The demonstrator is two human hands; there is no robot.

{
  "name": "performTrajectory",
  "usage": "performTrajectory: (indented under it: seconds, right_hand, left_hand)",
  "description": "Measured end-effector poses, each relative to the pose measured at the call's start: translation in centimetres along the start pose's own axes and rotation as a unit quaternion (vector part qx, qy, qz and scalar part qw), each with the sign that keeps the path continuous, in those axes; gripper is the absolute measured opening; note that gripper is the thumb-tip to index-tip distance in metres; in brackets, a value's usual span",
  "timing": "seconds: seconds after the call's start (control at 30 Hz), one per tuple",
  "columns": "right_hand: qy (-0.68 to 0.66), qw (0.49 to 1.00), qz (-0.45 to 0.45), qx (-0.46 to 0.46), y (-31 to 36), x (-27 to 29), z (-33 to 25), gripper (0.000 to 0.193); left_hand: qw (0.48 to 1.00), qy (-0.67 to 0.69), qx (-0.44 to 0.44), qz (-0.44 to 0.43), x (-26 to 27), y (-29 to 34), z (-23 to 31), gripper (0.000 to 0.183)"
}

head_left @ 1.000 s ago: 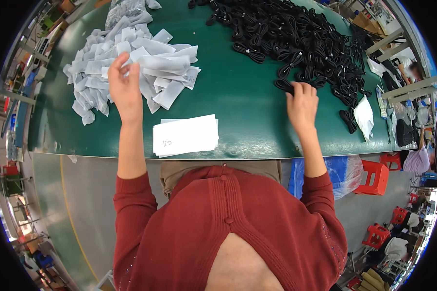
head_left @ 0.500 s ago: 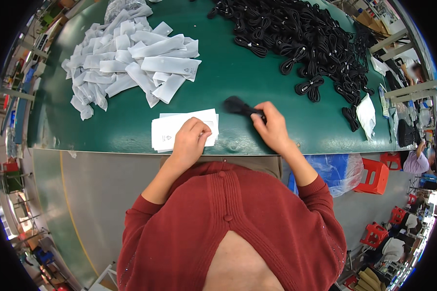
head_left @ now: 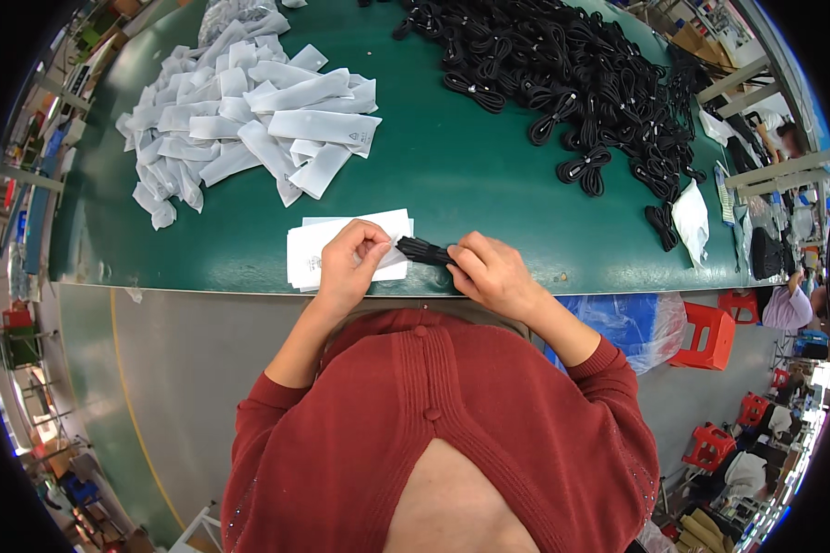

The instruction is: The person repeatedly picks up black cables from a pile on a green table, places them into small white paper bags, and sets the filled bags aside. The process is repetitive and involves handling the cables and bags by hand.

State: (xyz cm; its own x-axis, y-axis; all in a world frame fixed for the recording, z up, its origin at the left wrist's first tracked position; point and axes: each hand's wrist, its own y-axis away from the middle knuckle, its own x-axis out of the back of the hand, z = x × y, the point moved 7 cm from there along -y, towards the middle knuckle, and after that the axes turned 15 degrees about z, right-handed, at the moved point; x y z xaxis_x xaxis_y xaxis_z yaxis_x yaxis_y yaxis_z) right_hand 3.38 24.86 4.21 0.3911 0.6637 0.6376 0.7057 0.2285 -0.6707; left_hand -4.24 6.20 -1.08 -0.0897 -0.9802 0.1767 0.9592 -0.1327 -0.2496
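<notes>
A small stack of flat white plastic bags (head_left: pixel 302 247) lies near the front edge of the green table. Over its right half, my left hand (head_left: pixel 346 267) is closed, thumb and fingers pinching the edge of the top bag. My right hand (head_left: pixel 493 274) grips a bundled black cable (head_left: pixel 422 251) by one end. The bundle points left, its free end right beside my left fingertips at the bag's edge. Whether that end is inside the bag I cannot tell.
At the back left of the table (head_left: pixel 184 256) lies a heap of filled white bags (head_left: pixel 249 115). A large pile of bundled black cables (head_left: pixel 563 83) covers the back right. A crumpled white bag (head_left: pixel 691 221) lies at the right, and a red stool (head_left: pixel 707 336) stands beyond the front edge.
My right hand has brought the black cable left and slightly down, up to the bag stack. My left hand has shifted a little and now pinches the top bag's edge beside the cable.
</notes>
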Motion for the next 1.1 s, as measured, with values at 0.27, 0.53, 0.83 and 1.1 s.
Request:
performTrajectory:
  seconds: [0.27,0.53,0.83,1.1]
  right_hand:
    - [-0.248,0.861,-0.094,-0.435,2.4,-3.8,5.0,0.019]
    - [-0.295,0.927,0.019,-0.231,-1.5,-2.6,1.8,0.038]
    - [0.497,0.834,0.099,-0.217,-0.3,8.8,16.7,0.045]
    - [0.35,0.905,0.065,-0.232,2.2,6.3,15.3,0.019]
  left_hand:
    - [0.98,-0.082,-0.17,-0.057,-0.9,0.1,3.5,0.01]
    - [0.998,-0.015,-0.051,-0.024,-0.1,-2.0,3.5,0.006]
    - [0.94,0.108,-0.091,0.31,10.7,-11.7,5.4,0.023]
    - [0.981,-0.125,-0.133,-0.071,0.8,-1.4,3.2,0.024]
